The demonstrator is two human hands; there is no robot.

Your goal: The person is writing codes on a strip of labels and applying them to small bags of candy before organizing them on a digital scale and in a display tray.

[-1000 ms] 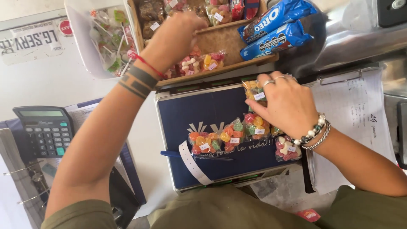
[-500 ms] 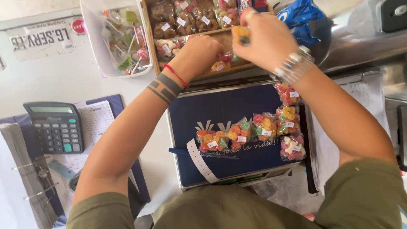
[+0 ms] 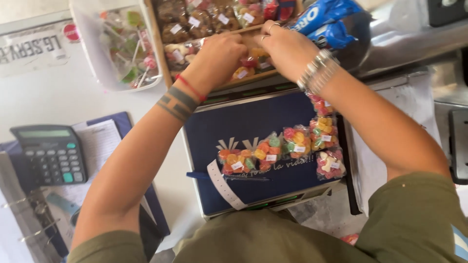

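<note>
The clear tub (image 3: 117,48) at eleven o'clock holds wrapped lollipops. Both hands have come together since a moment ago: the left hand (image 3: 222,56) and right hand (image 3: 282,46) now press candy bags (image 3: 243,73) into the wooden tray (image 3: 161,53) at twelve, fingers curled narrow; whether either grips a bag, I cannot tell. More bags (image 3: 292,143) lie on the blue book (image 3: 224,122).

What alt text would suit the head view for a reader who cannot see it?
Both hands, left hand and right hand, reach into a wooden tray of small candy bags. Nearer the person, more candy bags lie on a dark blue board; a calculator sits at left.
</note>
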